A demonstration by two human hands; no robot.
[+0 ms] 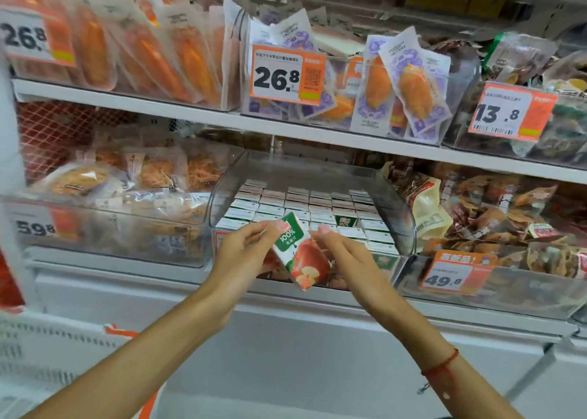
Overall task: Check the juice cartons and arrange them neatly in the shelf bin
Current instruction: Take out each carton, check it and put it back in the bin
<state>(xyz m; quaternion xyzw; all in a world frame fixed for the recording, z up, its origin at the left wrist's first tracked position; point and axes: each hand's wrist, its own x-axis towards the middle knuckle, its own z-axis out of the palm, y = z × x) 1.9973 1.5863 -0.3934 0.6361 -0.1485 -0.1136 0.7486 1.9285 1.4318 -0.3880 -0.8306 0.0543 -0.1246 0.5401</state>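
Note:
A small apple juice carton (301, 256), green and white with a red apple picture, is tilted in front of the clear shelf bin (397, 196). My left hand (244, 253) holds its left side, thumb near the top corner. My right hand (343, 256) holds its right side with the thumb by the upper edge. Inside the bin stand several rows of upright juice cartons (305, 205), white tops showing. One carton (344, 221) among them sits lower and shows its green face.
Clear bins of packaged snacks flank the juice bin on the left (111, 221) and right (508, 228). The upper shelf (286, 126) carries bagged foods and price tags. A white ledge (317, 310) runs below the bins. A white basket (47, 355) is at lower left.

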